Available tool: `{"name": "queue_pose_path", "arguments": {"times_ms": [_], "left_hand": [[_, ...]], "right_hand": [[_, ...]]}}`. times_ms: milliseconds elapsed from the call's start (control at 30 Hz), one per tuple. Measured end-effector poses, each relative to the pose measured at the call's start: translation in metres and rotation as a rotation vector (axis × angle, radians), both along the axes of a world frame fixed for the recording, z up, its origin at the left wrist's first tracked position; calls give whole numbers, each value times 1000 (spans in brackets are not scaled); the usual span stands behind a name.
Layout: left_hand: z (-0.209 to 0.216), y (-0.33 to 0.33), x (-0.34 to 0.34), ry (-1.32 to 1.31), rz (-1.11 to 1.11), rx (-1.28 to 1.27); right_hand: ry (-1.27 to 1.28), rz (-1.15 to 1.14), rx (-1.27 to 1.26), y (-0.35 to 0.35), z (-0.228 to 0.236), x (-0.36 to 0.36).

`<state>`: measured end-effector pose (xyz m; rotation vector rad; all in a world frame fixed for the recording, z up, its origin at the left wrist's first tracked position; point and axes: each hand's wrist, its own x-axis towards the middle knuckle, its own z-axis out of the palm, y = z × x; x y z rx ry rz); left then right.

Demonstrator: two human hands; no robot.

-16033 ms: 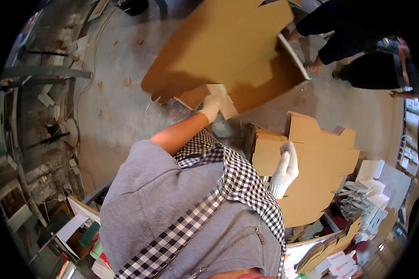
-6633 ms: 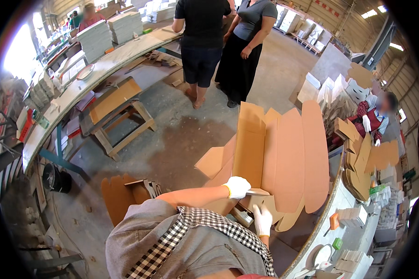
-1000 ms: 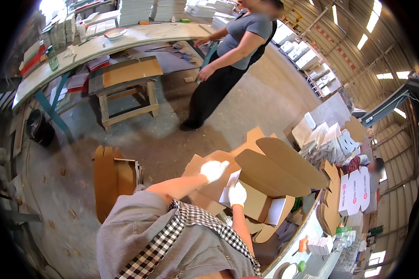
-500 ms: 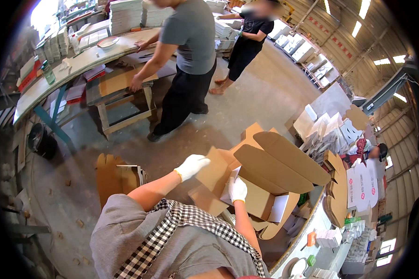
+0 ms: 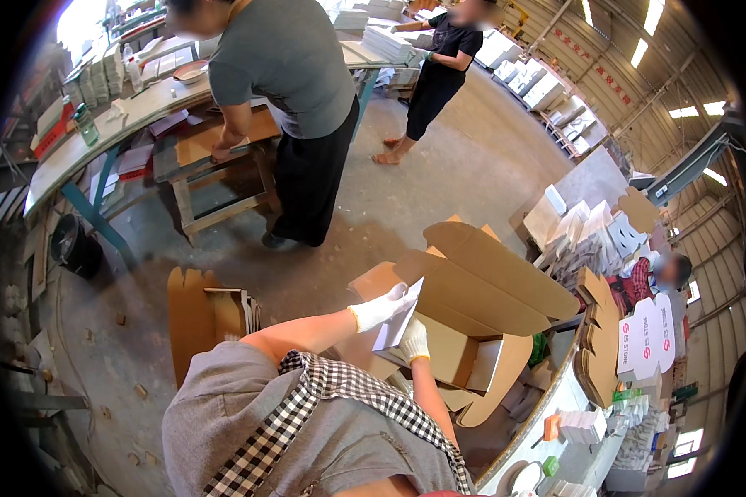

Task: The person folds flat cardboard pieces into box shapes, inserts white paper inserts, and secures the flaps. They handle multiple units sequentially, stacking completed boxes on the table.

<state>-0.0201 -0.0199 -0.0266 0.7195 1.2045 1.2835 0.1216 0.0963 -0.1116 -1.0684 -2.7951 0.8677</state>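
Observation:
My left hand [image 5: 380,307], in a white knit glove, grips the upper left side of a thin white folded sheet [image 5: 395,330]. At the sheet's lower right side my right hand [image 5: 415,341], gloved as well, has its fingers closed against it. The sheet stands tilted at the left side of an open brown cardboard box [image 5: 450,348]. A large rounded flap [image 5: 506,277] of the box rises on the far side. Inside, at the box's right end, stands a white piece [image 5: 483,365]. What my fingertips do behind the sheet is hidden.
Right of the box runs a workbench [image 5: 572,451] with stacked flat cartons [image 5: 598,340] and white pieces. Another brown box [image 5: 197,319] stands at my left. Two people stand by a long table [image 5: 58,178], one bending over a wooden stool [image 5: 215,157]; a third is at far right.
My left hand has moved right and taken hold of the white sheet, which now stands higher. My right hand has shifted slightly down. The nearer co-worker has moved left, bending over the stool.

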Motion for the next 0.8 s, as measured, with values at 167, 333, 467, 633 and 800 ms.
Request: {"name": "queue_pose_path", "arguments": {"times_ms": [167,333,467,633,800], "left_hand": [[-42,31,16,262,196,-116],[-45,43,34,507,312,-191],[-68,48,33,588,348,-153],[-76,49,34,615,366,-115],[-45,41,32,413,312,-225]], "right_hand": [[656,-645,-1639,28,-21,7],[523,-603,-1410,45,-31,14],[457,-693,-1128,54,-32,52],[517,-432,-504,55,-28,102],[172,-373,-977,-9,45,49]]}}
